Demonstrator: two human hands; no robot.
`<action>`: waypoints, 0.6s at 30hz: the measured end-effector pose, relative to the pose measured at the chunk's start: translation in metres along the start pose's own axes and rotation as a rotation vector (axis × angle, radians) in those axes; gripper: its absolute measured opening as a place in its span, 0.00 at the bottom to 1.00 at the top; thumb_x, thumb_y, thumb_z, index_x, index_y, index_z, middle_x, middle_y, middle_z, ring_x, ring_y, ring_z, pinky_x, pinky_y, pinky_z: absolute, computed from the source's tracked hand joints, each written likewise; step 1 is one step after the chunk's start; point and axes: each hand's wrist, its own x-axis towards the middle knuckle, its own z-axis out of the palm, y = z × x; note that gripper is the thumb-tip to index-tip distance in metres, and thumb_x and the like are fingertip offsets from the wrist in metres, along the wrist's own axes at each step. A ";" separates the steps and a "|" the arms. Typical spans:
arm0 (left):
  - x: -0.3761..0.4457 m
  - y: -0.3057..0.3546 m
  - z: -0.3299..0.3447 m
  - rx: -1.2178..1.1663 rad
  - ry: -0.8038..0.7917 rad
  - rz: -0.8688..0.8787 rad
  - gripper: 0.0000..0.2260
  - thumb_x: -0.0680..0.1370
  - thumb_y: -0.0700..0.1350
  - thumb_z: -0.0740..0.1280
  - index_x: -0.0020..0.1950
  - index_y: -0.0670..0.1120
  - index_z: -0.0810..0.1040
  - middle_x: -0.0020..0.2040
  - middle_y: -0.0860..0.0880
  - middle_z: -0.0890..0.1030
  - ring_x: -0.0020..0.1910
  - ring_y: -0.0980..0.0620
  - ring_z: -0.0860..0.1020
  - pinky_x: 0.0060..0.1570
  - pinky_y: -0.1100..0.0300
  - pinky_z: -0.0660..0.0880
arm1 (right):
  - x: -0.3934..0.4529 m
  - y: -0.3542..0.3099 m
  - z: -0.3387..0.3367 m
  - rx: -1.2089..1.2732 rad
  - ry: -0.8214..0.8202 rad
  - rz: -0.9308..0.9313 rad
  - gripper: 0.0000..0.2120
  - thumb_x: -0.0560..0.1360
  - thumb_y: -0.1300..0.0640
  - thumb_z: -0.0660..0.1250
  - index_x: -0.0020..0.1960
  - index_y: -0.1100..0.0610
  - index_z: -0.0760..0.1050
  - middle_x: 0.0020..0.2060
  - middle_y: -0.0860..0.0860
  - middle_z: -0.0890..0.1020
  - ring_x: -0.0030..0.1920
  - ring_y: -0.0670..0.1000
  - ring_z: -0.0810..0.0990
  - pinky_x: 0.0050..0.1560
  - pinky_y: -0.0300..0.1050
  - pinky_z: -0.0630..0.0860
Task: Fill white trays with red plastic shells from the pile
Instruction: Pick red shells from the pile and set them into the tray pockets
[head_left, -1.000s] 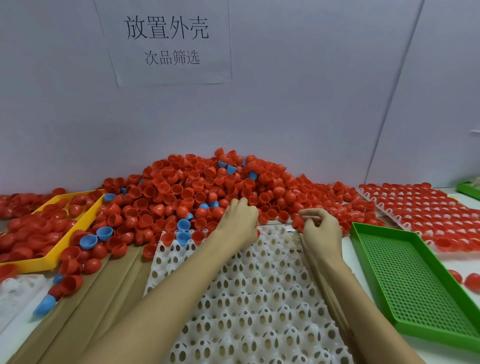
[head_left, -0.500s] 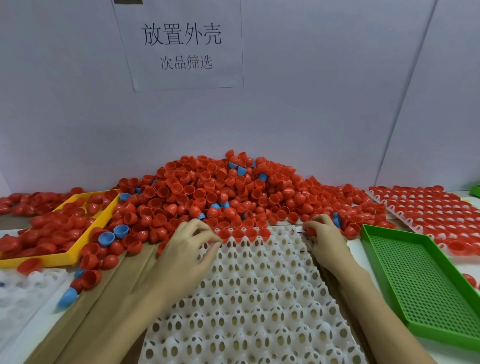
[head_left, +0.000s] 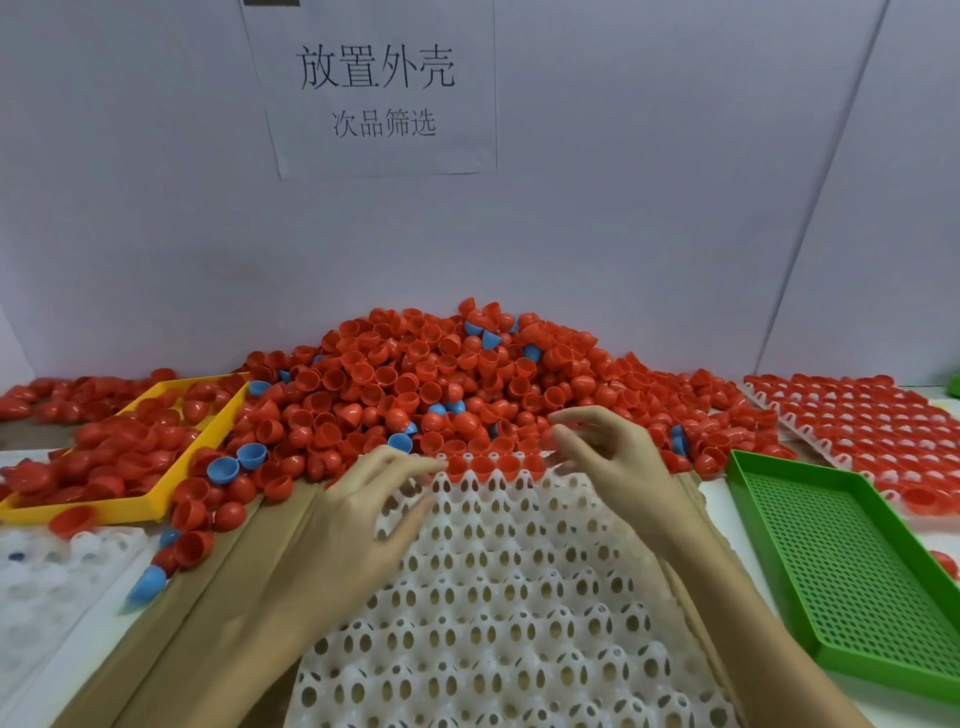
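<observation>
A big pile of red plastic shells (head_left: 441, 384), with a few blue ones mixed in, lies against the back wall. In front of it sits a white tray (head_left: 519, 597) of empty cups. A single row of red shells (head_left: 483, 463) fills its far edge. My left hand (head_left: 374, 499) hovers over the tray's far left part with fingers spread, holding nothing. My right hand (head_left: 618, 457) is just above the tray's far right edge, fingers loosely apart and slightly blurred, with nothing visibly held.
A yellow tray (head_left: 130, 506) of red shells stands at the left, with loose red and blue shells beside it. A green perforated tray (head_left: 831, 571) lies at the right. Behind it is a filled white tray (head_left: 857, 415). Another white tray (head_left: 52, 582) sits at the near left.
My left hand drew back from the pile and came over the tray's far left. My right hand lifted from the tray's far right corner, shifted left and opened its fingers.
</observation>
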 end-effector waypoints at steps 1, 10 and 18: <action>-0.001 0.007 0.000 -0.035 -0.025 -0.004 0.16 0.79 0.49 0.71 0.67 0.57 0.78 0.55 0.61 0.77 0.54 0.57 0.79 0.55 0.66 0.75 | -0.005 -0.010 0.010 0.019 -0.087 -0.007 0.10 0.80 0.54 0.70 0.59 0.56 0.80 0.47 0.52 0.88 0.46 0.49 0.88 0.49 0.43 0.84; 0.002 0.022 0.004 -0.182 0.070 -0.046 0.08 0.77 0.42 0.75 0.53 0.52 0.86 0.47 0.59 0.84 0.47 0.55 0.83 0.47 0.65 0.79 | -0.026 -0.034 0.043 0.117 -0.447 0.015 0.10 0.81 0.55 0.70 0.58 0.60 0.78 0.46 0.55 0.89 0.49 0.55 0.89 0.46 0.49 0.86; 0.007 -0.069 -0.078 0.067 0.573 -0.486 0.10 0.78 0.35 0.71 0.53 0.48 0.85 0.52 0.47 0.85 0.45 0.47 0.84 0.45 0.58 0.80 | -0.013 -0.026 0.021 0.072 -0.303 0.038 0.12 0.85 0.55 0.62 0.57 0.59 0.81 0.44 0.57 0.88 0.45 0.57 0.88 0.51 0.54 0.85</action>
